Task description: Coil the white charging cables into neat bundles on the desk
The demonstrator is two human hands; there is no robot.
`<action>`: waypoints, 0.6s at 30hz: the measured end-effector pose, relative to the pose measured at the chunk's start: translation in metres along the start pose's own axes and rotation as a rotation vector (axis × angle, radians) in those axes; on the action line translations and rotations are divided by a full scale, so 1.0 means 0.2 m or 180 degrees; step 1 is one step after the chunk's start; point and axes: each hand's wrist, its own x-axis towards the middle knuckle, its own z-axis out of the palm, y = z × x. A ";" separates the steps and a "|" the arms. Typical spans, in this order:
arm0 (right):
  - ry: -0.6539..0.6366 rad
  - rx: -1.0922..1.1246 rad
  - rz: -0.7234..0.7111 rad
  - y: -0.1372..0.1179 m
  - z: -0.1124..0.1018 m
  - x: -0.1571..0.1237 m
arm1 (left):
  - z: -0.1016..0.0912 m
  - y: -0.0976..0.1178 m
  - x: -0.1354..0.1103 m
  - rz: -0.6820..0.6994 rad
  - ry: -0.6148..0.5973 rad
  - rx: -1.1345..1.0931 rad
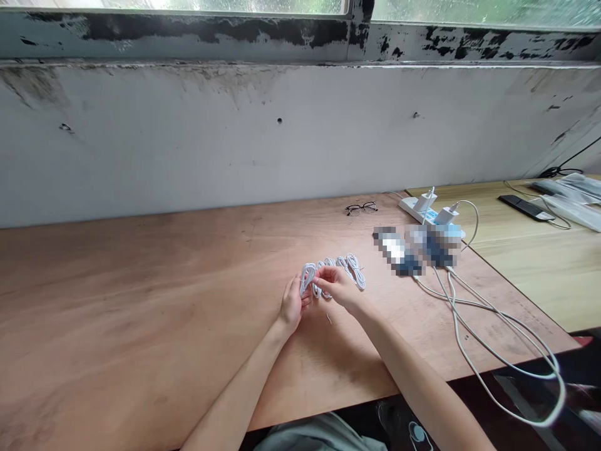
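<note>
Both my hands meet over the middle of a brown wooden table (141, 300). My left hand (292, 305) is closed around a coiled white cable (307, 275). My right hand (337, 284) pinches the same coil from the right side. Behind my fingers lie several more coiled white cables (355, 268) in a row on the table. A tiny wire tie (329, 318) lies on the wood just below my hands.
Black glasses (361, 208) lie near the wall. A white power strip (417, 210) with two chargers sits to the right, long white cables (488, 338) trailing off the table edge. A lighter table (530, 263) with a dark remote-like object (526, 207) adjoins at right.
</note>
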 end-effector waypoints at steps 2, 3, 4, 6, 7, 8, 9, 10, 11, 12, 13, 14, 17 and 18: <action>0.0030 -0.0006 0.0005 0.00 0.01 -0.01 | 0.00 0.00 0.00 0.0063 0.0050 0.0102; 0.0040 -0.0023 -0.0004 0.00 0.02 -0.01 | 0.01 0.00 0.00 0.0094 0.0068 0.0125; 0.0052 -0.0037 -0.0025 0.00 0.03 -0.01 | 0.01 0.00 -0.01 0.0122 0.0085 0.0133; 0.0079 -0.0048 -0.0101 0.02 0.04 -0.01 | 0.01 0.00 -0.01 0.0176 0.0114 0.0125; 0.0105 -0.0057 -0.0151 0.03 0.05 -0.01 | 0.01 -0.01 -0.01 0.0204 0.0134 0.0115; 0.0136 -0.0080 -0.0204 0.04 0.05 -0.01 | 0.02 -0.01 -0.01 0.0235 0.0159 0.0108; 0.0159 -0.0109 -0.0251 0.06 0.06 -0.01 | 0.02 -0.01 -0.01 0.0262 0.0181 0.0105; 0.0161 -0.0138 -0.0294 0.07 0.06 -0.01 | 0.02 -0.01 -0.01 0.0281 0.0197 0.0109; 0.0138 -0.0185 -0.0343 0.08 0.07 -0.01 | 0.02 -0.01 -0.01 0.0288 0.0213 0.0119; 0.0105 -0.0262 -0.0411 0.08 0.07 -0.01 | 0.01 -0.02 -0.01 0.0283 0.0237 0.0130; 0.0064 -0.0381 -0.0499 0.09 0.07 -0.01 | 0.01 -0.02 0.00 0.0264 0.0272 0.0142; 0.0025 -0.0546 -0.0607 0.08 0.07 -0.01 | 0.01 -0.02 0.00 0.0234 0.0320 0.0149; 0.0001 -0.1175 -0.0915 0.05 0.06 -0.03 | 0.00 -0.03 0.01 0.0155 0.0468 0.0129; -0.0006 -0.1338 -0.0978 0.04 0.06 -0.03 | 0.00 -0.04 0.01 0.0141 0.0492 0.0117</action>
